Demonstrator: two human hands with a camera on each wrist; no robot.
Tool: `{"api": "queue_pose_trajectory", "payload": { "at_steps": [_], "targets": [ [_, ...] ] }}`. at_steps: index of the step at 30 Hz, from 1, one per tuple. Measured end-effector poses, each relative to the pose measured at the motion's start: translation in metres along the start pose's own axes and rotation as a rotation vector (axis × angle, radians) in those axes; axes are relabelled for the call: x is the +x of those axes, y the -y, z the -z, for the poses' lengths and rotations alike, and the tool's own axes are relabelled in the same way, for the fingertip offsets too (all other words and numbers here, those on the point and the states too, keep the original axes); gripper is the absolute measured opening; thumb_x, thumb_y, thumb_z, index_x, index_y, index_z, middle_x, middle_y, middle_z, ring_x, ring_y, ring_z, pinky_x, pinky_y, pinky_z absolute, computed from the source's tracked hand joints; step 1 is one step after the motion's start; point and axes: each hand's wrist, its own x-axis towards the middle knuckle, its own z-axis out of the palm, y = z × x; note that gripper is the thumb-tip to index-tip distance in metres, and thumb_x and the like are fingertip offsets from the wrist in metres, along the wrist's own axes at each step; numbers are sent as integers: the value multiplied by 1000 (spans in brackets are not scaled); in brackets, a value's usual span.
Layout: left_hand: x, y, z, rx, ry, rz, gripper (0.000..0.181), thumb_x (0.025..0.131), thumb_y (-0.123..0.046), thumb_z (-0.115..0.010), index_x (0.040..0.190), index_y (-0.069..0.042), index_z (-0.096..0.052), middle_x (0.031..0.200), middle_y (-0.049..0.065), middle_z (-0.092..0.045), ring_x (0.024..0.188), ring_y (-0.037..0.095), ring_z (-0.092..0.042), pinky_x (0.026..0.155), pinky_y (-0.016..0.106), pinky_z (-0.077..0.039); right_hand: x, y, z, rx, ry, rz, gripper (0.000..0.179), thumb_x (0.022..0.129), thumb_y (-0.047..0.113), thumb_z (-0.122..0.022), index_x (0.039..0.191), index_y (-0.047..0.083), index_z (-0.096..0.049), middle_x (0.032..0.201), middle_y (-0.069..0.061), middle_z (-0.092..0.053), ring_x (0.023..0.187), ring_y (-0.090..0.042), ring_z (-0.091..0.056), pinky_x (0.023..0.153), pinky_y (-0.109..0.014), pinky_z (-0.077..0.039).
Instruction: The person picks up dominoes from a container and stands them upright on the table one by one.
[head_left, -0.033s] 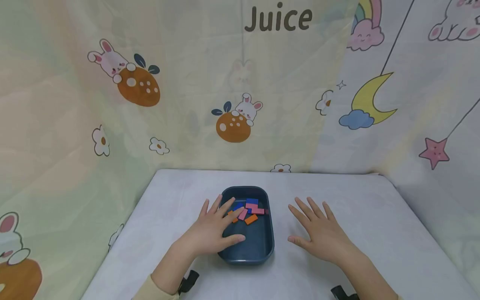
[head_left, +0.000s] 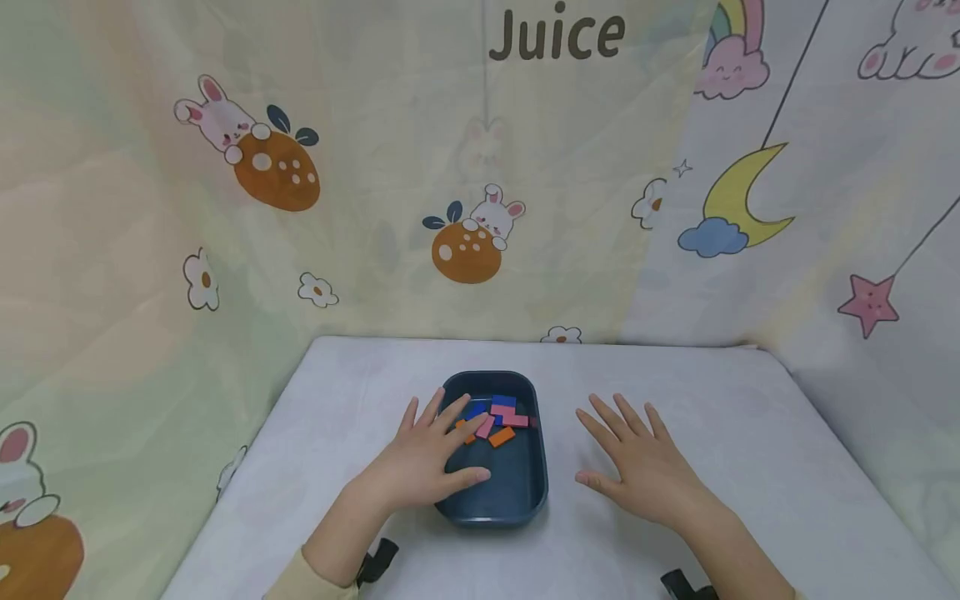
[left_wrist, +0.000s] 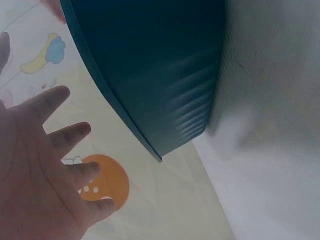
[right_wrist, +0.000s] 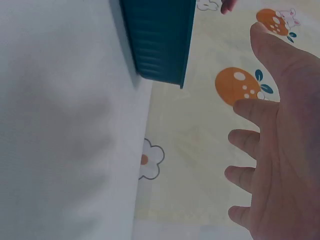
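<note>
A dark blue rectangular tray (head_left: 498, 497) sits mid-table. In its far half lie several small flat blocks: an orange block (head_left: 502, 437), a pink block (head_left: 515, 421), a blue block (head_left: 503, 401) and others. My left hand (head_left: 420, 462), fingers spread, overlaps the tray's left side in the head view and partly hides some blocks. The left wrist view shows that palm (left_wrist: 35, 170) bare, above and beside the tray's wall (left_wrist: 145, 85). To the tray's right, my right hand (head_left: 648, 471) hovers over the table with spread fingers and holds nothing; its palm (right_wrist: 290, 165) also shows bare.
A white cloth covers the table (head_left: 750, 433). Behind it and at both sides hangs a printed curtain (head_left: 375, 167) with rabbits, fruit and a moon. A black strap piece (head_left: 377, 560) sits at the left wrist, another strap piece (head_left: 686, 585) at the right.
</note>
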Motion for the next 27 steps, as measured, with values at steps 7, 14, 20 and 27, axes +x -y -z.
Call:
{"api": "queue_pose_trajectory", "payload": {
  "at_steps": [7,14,20,27],
  "targets": [
    [1,3,-4,-113,-59,14,78,87,-81,-35,153,-39,-32,164,-1,-23,155,33,-5,118,65,-2,3,-5,-7,36,-16,7,79,88,70,-53,152,26,-39,161,-3,-33,148,-37,-27,116,-64,-15],
    [14,30,-15,-548,-228,204,59,98,-63,-42,146,-30,-47,158,-1,-37,149,29,-29,115,61,-26,22,-9,-6,206,-19,6,58,93,50,-61,142,18,-53,145,-8,-54,134,-35,-50,108,-57,-39],
    [26,52,-35,-981,-421,469,40,102,-47,-46,131,-22,-60,138,5,-58,123,25,-57,101,47,-49,53,-1,1,473,43,-55,38,95,37,-64,130,23,-62,125,2,-66,110,-21,-63,91,-45,-53],
    [34,61,-59,-1175,-380,512,40,103,-37,-46,140,-21,-52,110,13,-62,83,21,-62,69,32,-53,92,8,1,657,93,-42,25,95,33,-64,119,25,-68,112,7,-69,97,-12,-62,83,-35,-54]
  ]
}}
